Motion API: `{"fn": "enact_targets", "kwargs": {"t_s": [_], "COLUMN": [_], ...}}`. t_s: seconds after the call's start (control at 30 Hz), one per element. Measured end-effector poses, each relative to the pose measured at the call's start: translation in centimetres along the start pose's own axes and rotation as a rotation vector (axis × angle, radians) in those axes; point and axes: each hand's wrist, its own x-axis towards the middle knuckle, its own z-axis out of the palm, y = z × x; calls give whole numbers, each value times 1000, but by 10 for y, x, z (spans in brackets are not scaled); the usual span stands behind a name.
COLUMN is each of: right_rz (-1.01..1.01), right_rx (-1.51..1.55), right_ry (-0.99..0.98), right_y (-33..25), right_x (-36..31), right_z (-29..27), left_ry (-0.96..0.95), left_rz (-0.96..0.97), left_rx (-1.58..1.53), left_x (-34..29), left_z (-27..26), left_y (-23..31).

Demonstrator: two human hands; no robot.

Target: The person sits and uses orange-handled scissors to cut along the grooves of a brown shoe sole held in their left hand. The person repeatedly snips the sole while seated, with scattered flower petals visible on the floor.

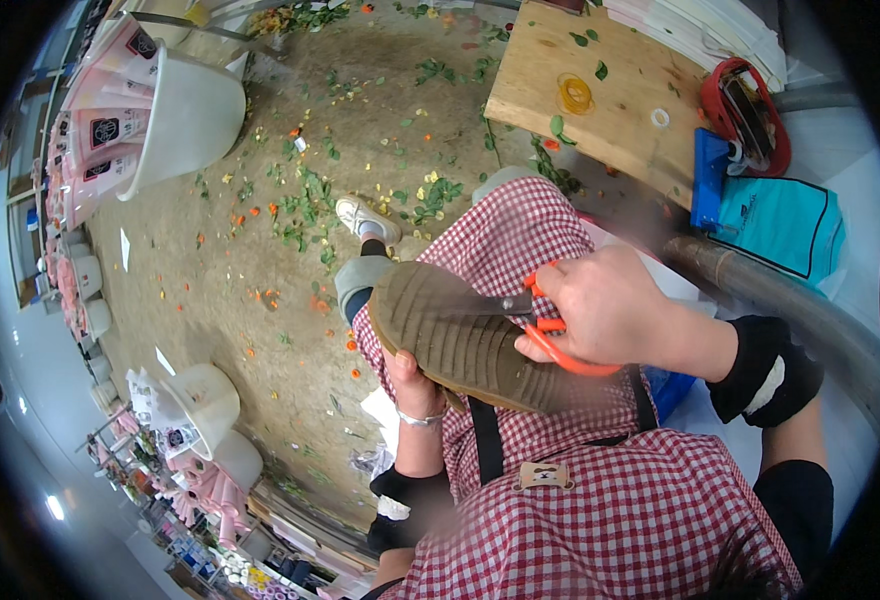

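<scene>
Over my lap a shoe (440, 330) shows its brown, ridged sole upward; whether a foot is in it I cannot tell. My left hand (415, 388) grips the shoe's near left edge, thumb against the sole. In my right hand (600, 305) are orange-handled scissors (572, 362), fingers closed round the handles. Their dark blades lie over the sole and are smeared by motion; whether they touch it is unclear. Beneath is my red-and-white checked apron (600, 485). A white sneaker (368, 220) on a foot rests on the floor beyond.
Leaves and petals (305, 210) litter the concrete floor. At far right stands a wooden table (620, 90) with rubber bands (575, 94), beside a red basket (735, 110) and a teal bag (780, 220). White buckets (195, 110) with pink wrapping stand left. A metal pipe (760, 290) runs near my right arm.
</scene>
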Motion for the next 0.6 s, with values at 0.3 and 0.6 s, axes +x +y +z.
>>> {"fn": "enact_targets", "kwargs": {"t_s": [0.3, 0.6], "right_rz": [-74, -75], "right_rx": [-100, -143], "right_ry": [74, 59], "right_y": [-4, -2], "right_x": [-2, 0], "right_z": [5, 12], "left_ry": [67, 14], "left_rz": [4, -16], "left_rx": [96, 11], "left_x": [2, 2], "left_z": [-3, 2], "left_y": [-10, -7]}}
